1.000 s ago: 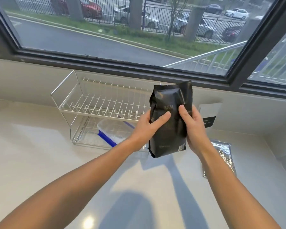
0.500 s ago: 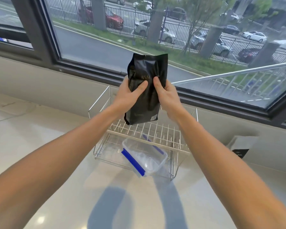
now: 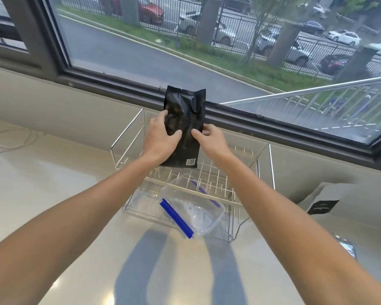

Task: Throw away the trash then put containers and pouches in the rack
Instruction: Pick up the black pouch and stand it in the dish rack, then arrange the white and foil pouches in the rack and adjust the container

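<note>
A black pouch (image 3: 185,119) stands upright on the upper tier of the two-tier wire rack (image 3: 264,172), its bottom edge among the prongs. My left hand (image 3: 161,139) grips its left side and my right hand (image 3: 209,142) holds its right edge. A clear plastic container (image 3: 198,212) with blue clips lies on the rack's lower tier. A white pouch with a black label (image 3: 323,201) leans against the wall at the right. A silver foil pouch (image 3: 348,247) lies flat on the counter at the right edge.
The rack sits on a white counter (image 3: 53,205) below a large window with a dark frame (image 3: 123,86). A thin white cable (image 3: 11,139) lies on the counter at far left. My arms cast shadows on the counter's front.
Both hands carried the black pouch from the right over to the rack, then lowered it until its bottom edge reached the upper tier. The view shifted toward the rack.
</note>
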